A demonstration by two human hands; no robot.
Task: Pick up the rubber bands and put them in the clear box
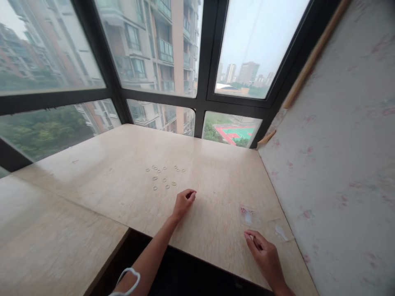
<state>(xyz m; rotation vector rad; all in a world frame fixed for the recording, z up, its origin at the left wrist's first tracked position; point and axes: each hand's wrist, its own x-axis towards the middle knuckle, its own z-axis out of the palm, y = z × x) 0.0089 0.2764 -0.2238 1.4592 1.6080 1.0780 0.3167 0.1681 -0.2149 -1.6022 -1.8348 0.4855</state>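
My left hand [184, 201] rests on the tabletop with its fingers curled and pressed together; whatever they may hold is too small to make out. Just beyond it and to its left lie several thin, small rings [167, 187], scattered and mostly apart. Closer to the right wall, my right hand [263, 250] is closed in a pinch, thumb against forefinger, and I cannot tell what is between them. In front of this hand lies a flat clear plastic packet [249, 216] with red print. A crumpled clear plastic piece [280, 232] lies beside the packet.
The beige marble-patterned tabletop [101, 181] runs to dark window frames [202, 102] at the back. A patterned wall [336, 185] borders it on the right. Its front edge has a dark recess below. A pale band [135, 272] loops around my left forearm.
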